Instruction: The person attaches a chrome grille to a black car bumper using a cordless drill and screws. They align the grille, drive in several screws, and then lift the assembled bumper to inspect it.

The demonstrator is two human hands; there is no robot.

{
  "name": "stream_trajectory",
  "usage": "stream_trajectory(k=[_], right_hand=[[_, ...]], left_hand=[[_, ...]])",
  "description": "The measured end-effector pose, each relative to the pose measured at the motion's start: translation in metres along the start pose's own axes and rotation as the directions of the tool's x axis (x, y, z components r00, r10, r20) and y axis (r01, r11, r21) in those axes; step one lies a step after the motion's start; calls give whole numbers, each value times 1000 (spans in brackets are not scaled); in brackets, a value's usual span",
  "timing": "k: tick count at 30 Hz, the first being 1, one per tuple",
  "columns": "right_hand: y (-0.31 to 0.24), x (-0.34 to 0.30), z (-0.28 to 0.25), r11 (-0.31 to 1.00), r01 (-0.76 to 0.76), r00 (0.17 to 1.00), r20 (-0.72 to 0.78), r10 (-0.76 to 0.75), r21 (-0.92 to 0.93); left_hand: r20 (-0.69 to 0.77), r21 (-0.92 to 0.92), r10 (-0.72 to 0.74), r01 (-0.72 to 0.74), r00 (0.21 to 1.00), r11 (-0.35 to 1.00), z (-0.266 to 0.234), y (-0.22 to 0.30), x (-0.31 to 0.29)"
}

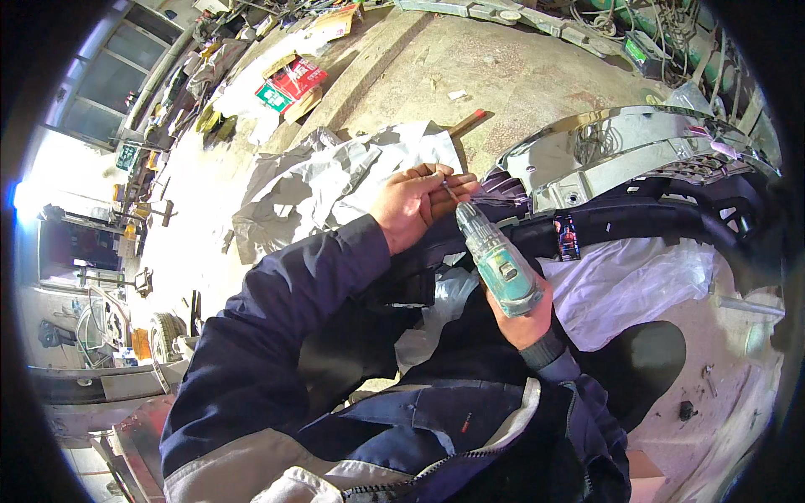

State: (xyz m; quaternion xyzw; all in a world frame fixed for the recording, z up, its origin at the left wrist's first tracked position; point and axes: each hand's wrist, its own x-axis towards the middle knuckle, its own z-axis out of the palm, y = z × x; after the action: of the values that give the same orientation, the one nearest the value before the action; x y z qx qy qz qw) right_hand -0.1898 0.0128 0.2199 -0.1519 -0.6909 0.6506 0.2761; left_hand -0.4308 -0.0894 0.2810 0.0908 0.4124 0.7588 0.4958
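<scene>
My right hand (530, 315) is wrapped around the grip of a teal cordless drill (505, 272), which points away and slightly left. Its thin bit (451, 193) reaches the fingers of my left hand (412, 205). That hand is turned palm up, thumb and fingers pinched together at the bit's tip; whatever small piece they hold is too tiny to name. Just beyond and to the right lies a large car bumper, with a shiny chrome-like panel (604, 151) and a long black plastic part (620, 225). A small dark rectangular item (567, 235) rests on the black part.
Crumpled white sheeting (335, 180) lies beyond my left arm, and clear plastic film (629, 285) is to the right. A red-and-green carton (293, 85) and a red-tipped bar (468, 123) are on the floor. Cables and clutter line the far right; a wheel (168, 335) stands left.
</scene>
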Motion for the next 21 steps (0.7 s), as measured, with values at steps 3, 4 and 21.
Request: stream_trajectory(k=[3, 4, 21], right_hand=[[-2, 1, -2, 993, 60, 998, 4, -60, -103], [-2, 1, -3, 988, 68, 998, 21, -66, -139], [17, -10, -21, 922, 154, 986, 110, -123, -354]], left_hand=[[-30, 13, 0, 0, 1000, 1000, 1, -4, -1], [-29, 24, 2, -1, 1000, 1000, 1, -5, -1], [44, 94, -73, 68, 996, 993, 5, 6, -3]])
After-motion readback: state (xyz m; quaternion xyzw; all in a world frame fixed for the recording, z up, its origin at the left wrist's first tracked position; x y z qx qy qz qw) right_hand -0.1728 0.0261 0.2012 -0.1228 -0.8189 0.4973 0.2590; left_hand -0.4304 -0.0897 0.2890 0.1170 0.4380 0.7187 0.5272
